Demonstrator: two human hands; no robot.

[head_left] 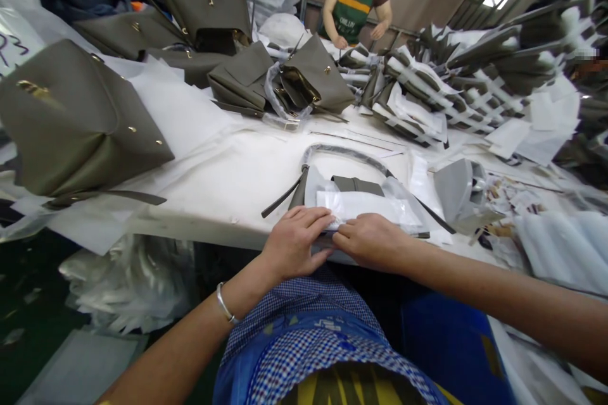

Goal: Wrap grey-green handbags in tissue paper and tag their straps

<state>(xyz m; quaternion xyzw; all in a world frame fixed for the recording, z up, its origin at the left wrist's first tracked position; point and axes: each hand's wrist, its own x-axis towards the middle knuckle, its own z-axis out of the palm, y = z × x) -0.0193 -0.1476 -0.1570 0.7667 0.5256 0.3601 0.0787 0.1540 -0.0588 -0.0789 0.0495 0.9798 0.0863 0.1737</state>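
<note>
The head view looks forward and down from close above the near edge of the table (242,177), across to a person (352,11) at its far edge.

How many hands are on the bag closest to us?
2. The left hand is at the near edge of the bag, toward its left corner; the right hand is beside it, farther right. No other hands seem hidden there.

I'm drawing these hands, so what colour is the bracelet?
The bracelet is silver; it shows best in the head view.
</note>
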